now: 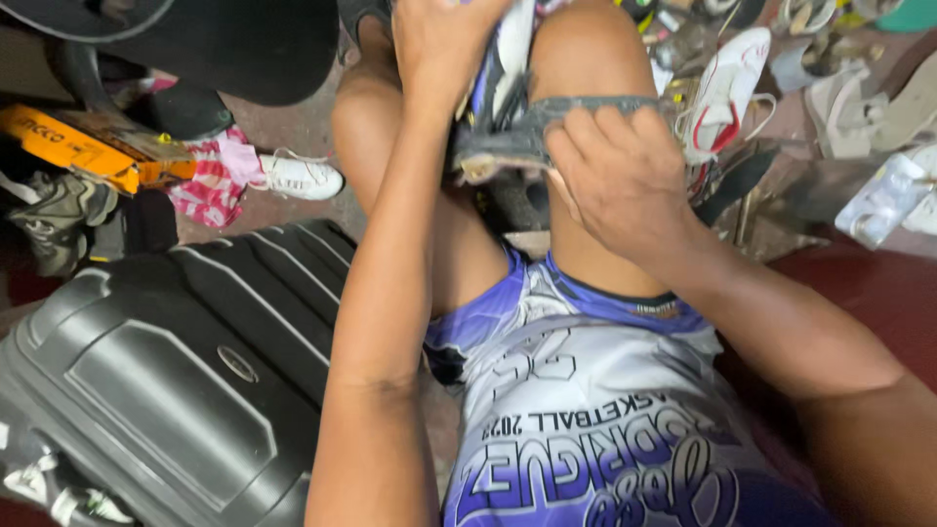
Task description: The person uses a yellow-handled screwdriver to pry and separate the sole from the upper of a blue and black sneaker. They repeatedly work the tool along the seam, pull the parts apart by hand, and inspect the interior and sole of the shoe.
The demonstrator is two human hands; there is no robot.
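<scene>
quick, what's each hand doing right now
Left hand: closed on the shoe upper.
Right hand: gripping the shoe's grey sole.

Left hand point(444, 44) raised between knees, fingers curled shut; right hand point(615, 176) lower, fingers point(586, 132) pinching, forearms converging.

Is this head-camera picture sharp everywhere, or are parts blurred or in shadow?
Head view: the right hand and left hand on the shoe look slightly soft; the dark suitcase shows faint sheen; the top-left corner sits in deep shadow.
</scene>
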